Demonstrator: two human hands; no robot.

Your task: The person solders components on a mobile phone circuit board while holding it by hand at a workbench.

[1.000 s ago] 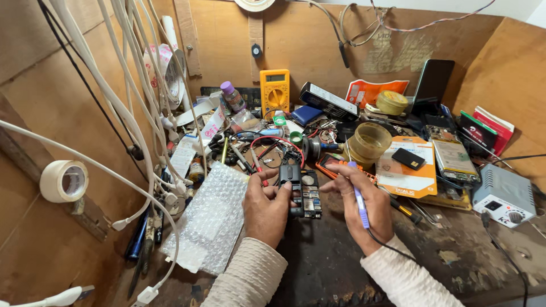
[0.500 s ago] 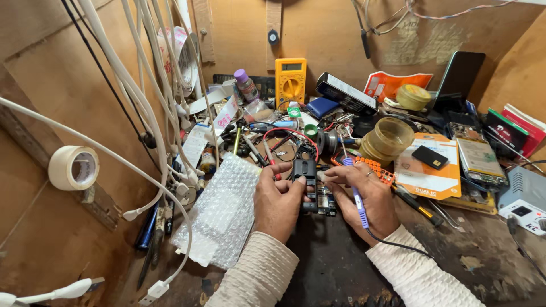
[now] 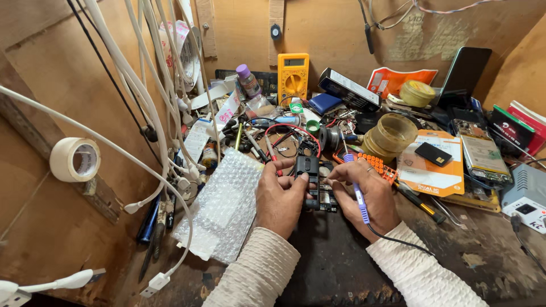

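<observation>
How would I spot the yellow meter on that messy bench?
Start at the wooden back wall. The meter leans against its foot, above the hands, right of a purple-capped bottle. It is the only yellow box with a round dial and small screen.

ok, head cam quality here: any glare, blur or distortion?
Head view: even soft light, sharp at both hands on the small black circuit device; mild glare on the clear bubble-wrap sheet; wide-angle bending of the white hanging cables at the left edge; no motion blur.
</observation>
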